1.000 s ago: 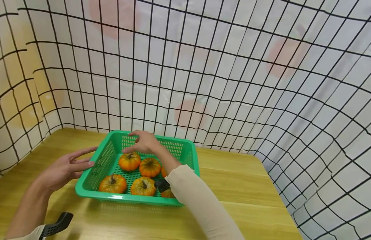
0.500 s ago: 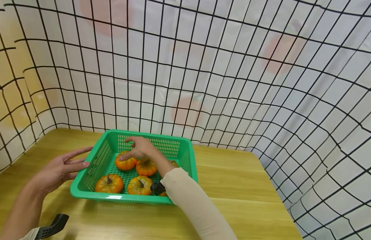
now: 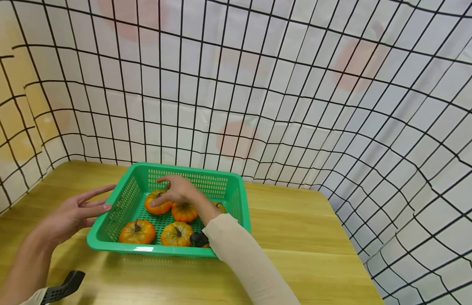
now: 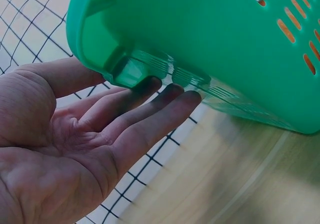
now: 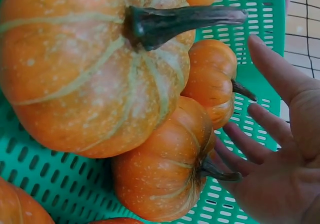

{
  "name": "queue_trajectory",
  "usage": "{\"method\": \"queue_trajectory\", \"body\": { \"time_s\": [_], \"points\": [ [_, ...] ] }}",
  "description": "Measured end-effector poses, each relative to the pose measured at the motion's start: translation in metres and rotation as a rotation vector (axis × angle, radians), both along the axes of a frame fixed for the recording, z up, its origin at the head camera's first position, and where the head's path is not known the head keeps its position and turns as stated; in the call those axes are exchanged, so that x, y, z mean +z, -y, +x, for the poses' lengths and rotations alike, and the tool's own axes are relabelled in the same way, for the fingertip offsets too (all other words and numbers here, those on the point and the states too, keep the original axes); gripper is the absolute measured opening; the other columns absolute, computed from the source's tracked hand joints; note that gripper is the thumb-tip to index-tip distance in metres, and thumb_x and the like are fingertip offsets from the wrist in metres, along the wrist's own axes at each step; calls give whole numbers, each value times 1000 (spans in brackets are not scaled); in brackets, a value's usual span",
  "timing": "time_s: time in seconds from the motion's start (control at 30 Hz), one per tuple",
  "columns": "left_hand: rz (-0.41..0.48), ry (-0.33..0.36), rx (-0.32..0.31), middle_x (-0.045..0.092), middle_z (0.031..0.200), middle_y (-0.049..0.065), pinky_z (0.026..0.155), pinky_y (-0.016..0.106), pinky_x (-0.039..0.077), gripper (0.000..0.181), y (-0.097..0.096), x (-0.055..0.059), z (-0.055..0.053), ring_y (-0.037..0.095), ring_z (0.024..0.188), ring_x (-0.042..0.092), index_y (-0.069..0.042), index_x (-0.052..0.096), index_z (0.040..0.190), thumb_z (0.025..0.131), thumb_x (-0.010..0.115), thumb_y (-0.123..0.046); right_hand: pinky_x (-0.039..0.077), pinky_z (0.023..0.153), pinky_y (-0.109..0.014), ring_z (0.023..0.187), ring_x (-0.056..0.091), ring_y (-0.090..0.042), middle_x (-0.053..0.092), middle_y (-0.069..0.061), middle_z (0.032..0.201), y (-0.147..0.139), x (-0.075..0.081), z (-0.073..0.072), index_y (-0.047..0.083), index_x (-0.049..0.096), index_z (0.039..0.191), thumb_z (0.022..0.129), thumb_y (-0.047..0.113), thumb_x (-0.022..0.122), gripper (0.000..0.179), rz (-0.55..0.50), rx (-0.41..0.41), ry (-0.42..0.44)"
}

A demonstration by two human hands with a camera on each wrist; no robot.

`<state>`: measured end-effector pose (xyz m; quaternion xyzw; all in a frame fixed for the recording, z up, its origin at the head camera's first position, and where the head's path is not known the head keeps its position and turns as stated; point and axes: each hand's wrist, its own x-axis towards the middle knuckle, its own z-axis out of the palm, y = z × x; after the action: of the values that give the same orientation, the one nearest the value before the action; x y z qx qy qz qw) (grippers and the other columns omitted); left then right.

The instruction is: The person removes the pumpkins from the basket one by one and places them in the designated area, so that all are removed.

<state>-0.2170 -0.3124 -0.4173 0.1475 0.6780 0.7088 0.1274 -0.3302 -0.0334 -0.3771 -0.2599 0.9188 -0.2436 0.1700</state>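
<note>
Several orange ribbed pumpkins lie in a green slotted plastic basket (image 3: 152,250) on the table. My right hand (image 3: 176,188) reaches into it with fingers spread and thumb out, over the back-left pumpkin (image 3: 159,209); the thumb overlaps that pumpkin in the head view. Beside it sits another pumpkin (image 3: 184,212), with two more in front. The right wrist view shows the right hand (image 5: 280,159) holding nothing, its fingers near the stems of two pumpkins. My left hand (image 3: 64,218) is at the basket's left side. In the left wrist view, its extended fingers reach the outer wall, thumb by the rim.
The wooden table (image 3: 297,224) extends right of the basket and in front of it. A black wire grid (image 3: 236,110) stands behind the table and along both sides, backed by pale printed sheeting. My right sleeve crosses the basket's front right corner, partly covering pumpkins there.
My right hand has come down and toward me, from above the back-left pumpkin to close over it. The head view has shifted slightly. My left hand stays at the basket's side.
</note>
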Motion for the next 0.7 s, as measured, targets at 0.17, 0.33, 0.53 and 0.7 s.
{"method": "queue_trajectory", "body": {
  "time_s": [0.17,0.33,0.53,0.7],
  "points": [
    [-7,-2,10,73,123,-3,86,34,62,53,1,1,0,20,106,74,-35,45,147,106,47,-1,51,105,-38,127,57,-22,59,-3,143,2,2,-1,31,51,150,82,49,83,77,31,6,-10],
    [32,-4,-25,73,123,-1,86,35,62,54,2,-1,-1,21,105,74,-38,48,143,106,46,1,49,109,-40,131,56,-23,57,-4,147,0,1,-5,32,49,151,83,46,83,77,59,38,5],
    [13,3,-1,74,123,-1,86,36,63,53,0,-1,0,21,105,74,-37,47,143,106,47,0,49,109,-39,131,56,-22,59,-1,145,0,0,-7,31,51,149,84,44,83,74,92,68,-6],
    [25,7,-1,74,121,-1,85,36,63,54,1,0,0,21,103,74,-40,49,141,106,47,0,50,106,-36,129,57,-22,59,-1,144,2,0,-6,31,53,148,83,42,84,73,126,68,-19]
  ]
}}
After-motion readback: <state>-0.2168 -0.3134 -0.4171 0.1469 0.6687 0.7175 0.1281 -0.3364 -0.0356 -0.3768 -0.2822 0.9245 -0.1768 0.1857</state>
